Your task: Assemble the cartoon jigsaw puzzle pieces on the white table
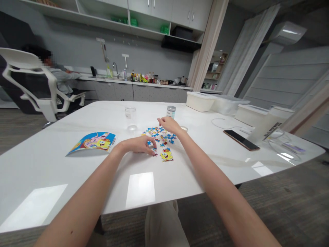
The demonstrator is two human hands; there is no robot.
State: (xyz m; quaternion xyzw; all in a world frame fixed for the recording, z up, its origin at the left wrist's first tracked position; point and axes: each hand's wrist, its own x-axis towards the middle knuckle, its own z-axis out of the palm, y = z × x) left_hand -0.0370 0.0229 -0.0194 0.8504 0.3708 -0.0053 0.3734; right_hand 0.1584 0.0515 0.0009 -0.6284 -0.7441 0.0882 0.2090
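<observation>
L hand [138,144]: thumb & index curved w/ small puzzle pc [155,151] at their tips; can't tell if pinched. Joined section [167,155] just R of it, flat on white surface [177,181]. R hand [169,124] at far side of loose pcs [168,138], fingers curled, grip unclear.
</observation>
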